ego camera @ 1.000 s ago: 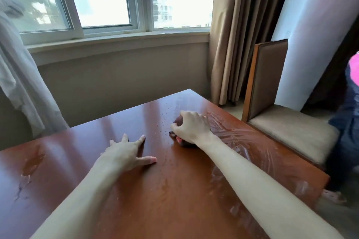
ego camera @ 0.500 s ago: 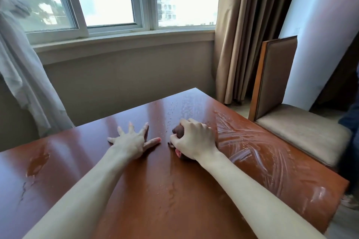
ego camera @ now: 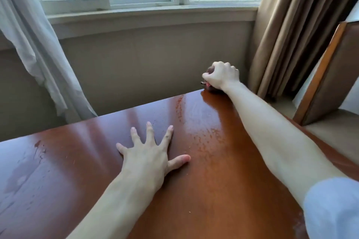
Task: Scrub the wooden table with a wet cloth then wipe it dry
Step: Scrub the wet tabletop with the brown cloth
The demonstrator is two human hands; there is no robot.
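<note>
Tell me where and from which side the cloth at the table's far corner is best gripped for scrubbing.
Grip the bunched top of the cloth from above, as the right hand does now: it is a small wad lying on the table corner, so fingers curled over it probably press it down best. The left hand lies flat, bracing.

Gripping a dark balled cloth (ego camera: 210, 88) in the right hand (ego camera: 221, 76) at the far corner of the wooden table (ego camera: 213, 190), fingers curled round it. Pressing the left hand (ego camera: 149, 159) flat on the tabletop, fingers spread. Glistening wet along the right side; droplets beading near the left edge.
</note>
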